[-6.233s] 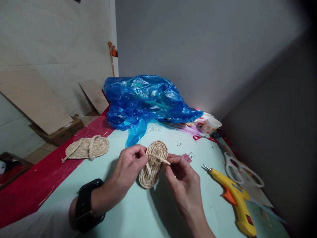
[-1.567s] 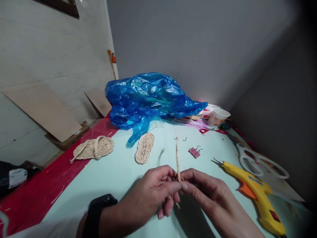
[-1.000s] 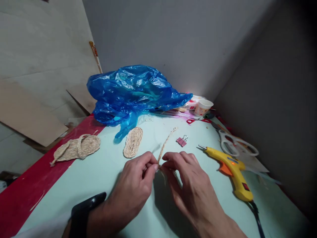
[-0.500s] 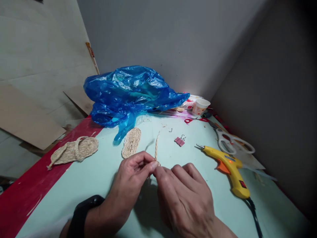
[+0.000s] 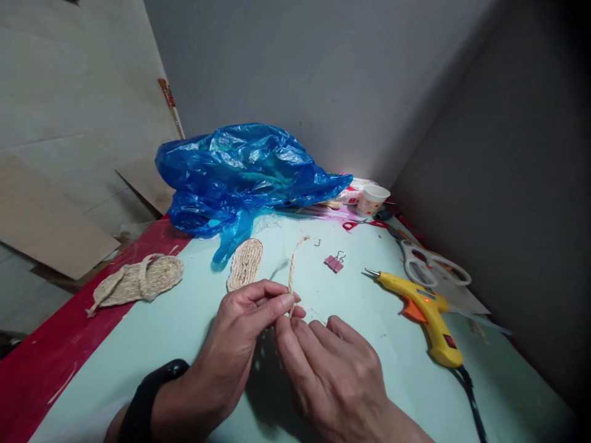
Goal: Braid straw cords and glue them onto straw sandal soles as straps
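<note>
- a slipper-shaped piece of tan woven straw with a cross strap [image 5: 138,283] lies at far left, well apart from both hands.
- a flat, oval tan coiled-straw sole [image 5: 245,258] lies just beyond the left hand [image 5: 244,332]; a careless shift of the wrist could nudge it.
- the left hand has thumb and forefinger clamped on a thin tan straw braid [image 5: 292,271], raised above the pale green bench [image 5: 351,301] between the hands; loosened pressure could let its strands unravel.
- the right hand [image 5: 335,375] has fingers curled at the braid's lower end; i cannot tell how firmly it grips, thumb hidden. too hard a tug could snap the straw.
- a pink metal binder clip [image 5: 334,263] lies beyond it.
- a yellow plastic glue gun [image 5: 427,314] lies rightmost, an orange light showing; if hot, its tip could burn a straying hand.
</note>
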Available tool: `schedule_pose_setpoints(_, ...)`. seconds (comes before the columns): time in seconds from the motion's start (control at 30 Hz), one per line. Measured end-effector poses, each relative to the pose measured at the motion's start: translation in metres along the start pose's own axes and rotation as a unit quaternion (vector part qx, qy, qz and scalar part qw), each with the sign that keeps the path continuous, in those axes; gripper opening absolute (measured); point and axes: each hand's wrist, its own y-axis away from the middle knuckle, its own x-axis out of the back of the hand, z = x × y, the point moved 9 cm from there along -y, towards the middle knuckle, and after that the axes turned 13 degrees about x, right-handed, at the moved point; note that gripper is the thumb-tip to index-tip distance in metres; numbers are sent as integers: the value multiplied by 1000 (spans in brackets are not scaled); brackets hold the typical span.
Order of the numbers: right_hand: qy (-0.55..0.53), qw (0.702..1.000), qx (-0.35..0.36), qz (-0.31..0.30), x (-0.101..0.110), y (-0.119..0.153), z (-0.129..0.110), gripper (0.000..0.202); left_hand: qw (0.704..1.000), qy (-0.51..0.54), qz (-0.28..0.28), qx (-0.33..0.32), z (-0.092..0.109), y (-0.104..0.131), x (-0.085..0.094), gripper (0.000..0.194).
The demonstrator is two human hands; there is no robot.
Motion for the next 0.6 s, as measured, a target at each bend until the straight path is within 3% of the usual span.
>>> schedule_pose_setpoints(0.1, -78, 996, -22, 30, 5, 5, 7, 22, 1000, -8, -1, -19, 7, 1, 1, 3)
schedule_pose_setpoints(0.2, -170, 966, -169, 92, 13, 16, 41, 7, 998, -48, -2, -37, 12, 1, 1, 4)
schedule_pose_setpoints(0.3, -338, 879, -334, 40, -13, 30, 68, 7, 994, -99, -24, -26, 9, 2, -5, 9)
schedule_pose_setpoints(0.37, -463, 799, -384, -3, -34, 35, 67, 14, 992, -122, -29, -28, 7, 2, -7, 10)
schedule_pose_setpoints(0.43, -520, 752, -406, -16, -43, 37, 64, 18, 989, -137, -26, -43, 8, 4, -9, 9)
schedule_pose_setpoints(0.5, -518, 749, -412, -18, -43, 38, 65, 19, 987, -149, -21, -60, 10, 7, -11, 7)
schedule_pose_setpoints(0.6, -489, 785, -380, -31, -39, 36, 67, 19, 987, -148, -24, -63, 12, 10, -15, 11)
